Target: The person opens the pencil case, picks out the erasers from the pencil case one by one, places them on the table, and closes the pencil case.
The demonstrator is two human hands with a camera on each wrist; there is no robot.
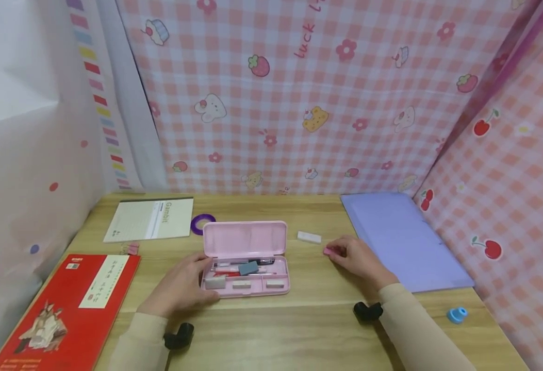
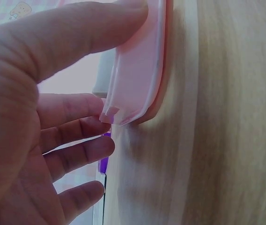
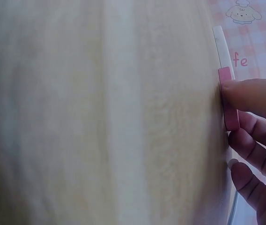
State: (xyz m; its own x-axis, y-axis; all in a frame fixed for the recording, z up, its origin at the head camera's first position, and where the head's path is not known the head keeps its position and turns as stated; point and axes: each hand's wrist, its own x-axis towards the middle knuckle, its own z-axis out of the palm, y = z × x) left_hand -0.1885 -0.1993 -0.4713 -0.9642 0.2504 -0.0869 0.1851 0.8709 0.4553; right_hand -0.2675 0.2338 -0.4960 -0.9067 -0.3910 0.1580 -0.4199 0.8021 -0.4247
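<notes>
Pink eraser (image 1: 328, 251) pinched by right hand (image 1: 357, 258), near "Gambit" notebook (image 1: 150, 219).

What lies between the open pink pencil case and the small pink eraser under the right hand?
Only bare wooden tabletop, seen in the head view, separates the pink pencil case from the pink eraser; the white eraser lies behind that stretch.

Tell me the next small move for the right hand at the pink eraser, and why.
Probably lift the pink eraser off the table and carry it left to the open pencil case. The right hand already pinches it against the wood, while the left hand steadies the case's near left corner. Similar small erasers already sit in its tray, so it likely belongs there.
</notes>
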